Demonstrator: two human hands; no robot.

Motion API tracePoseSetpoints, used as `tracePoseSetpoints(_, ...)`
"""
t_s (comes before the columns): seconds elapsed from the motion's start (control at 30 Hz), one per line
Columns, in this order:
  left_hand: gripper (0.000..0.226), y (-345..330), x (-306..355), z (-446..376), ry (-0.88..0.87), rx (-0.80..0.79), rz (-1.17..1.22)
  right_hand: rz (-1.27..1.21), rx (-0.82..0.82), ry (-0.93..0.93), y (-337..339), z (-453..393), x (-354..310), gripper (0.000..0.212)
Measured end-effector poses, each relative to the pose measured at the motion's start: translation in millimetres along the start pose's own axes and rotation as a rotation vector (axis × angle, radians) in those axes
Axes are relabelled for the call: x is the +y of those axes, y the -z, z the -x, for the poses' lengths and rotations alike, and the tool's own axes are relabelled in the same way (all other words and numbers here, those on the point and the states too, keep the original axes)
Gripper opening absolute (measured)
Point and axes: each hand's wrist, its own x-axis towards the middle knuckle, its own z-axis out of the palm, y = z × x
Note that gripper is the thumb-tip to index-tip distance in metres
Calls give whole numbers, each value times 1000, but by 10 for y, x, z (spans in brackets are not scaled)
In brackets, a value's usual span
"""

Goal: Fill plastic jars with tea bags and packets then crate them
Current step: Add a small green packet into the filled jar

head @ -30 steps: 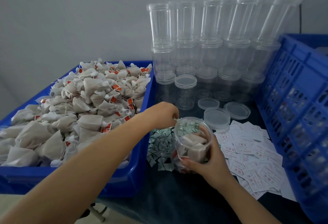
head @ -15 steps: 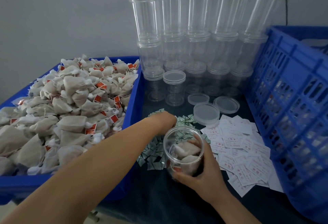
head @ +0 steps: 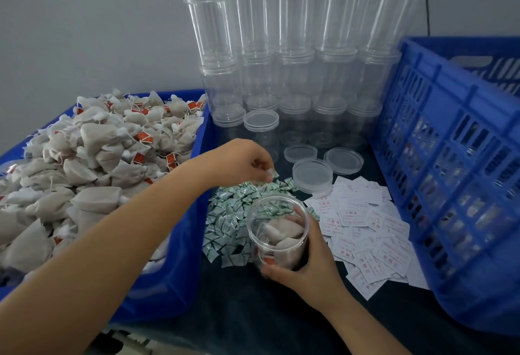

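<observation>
Gripping clear round jar [head: 277, 231] of soft tea bags, my right hand [head: 305, 266] | left hand [head: 239, 162] pinches green-white packet [head: 272, 172] | blue tub [head: 180, 256] heaped with bags.

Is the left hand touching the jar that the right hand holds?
Apart. The head view shows the left hand pinching a small packet above the packet pile, with packets visible between it and the jar in the right hand.

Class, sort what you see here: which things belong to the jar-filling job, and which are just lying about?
In use: right hand holds the jar; left hand pinches a green packet; tea bags; packet pile; lids; crate.

Lying about: empty jar stacks; white labels.
</observation>
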Motion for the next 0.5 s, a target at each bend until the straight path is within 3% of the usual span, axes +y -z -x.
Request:
tracePoseSetpoints(0.17, 13, 96, 258, 330, -76, -59, 110, -22, -5, -1, -1, 5, -4, 111)
tracePoseSetpoints(0.3, 7, -60, 418, 389, -129, -172, -61, -44, -2, 2, 1, 1, -7, 109)
tracePoseSetpoints(0.5, 8, -224, 482, 372, -160, -184, -208, -58, 3, 15, 3, 2, -14, 107)
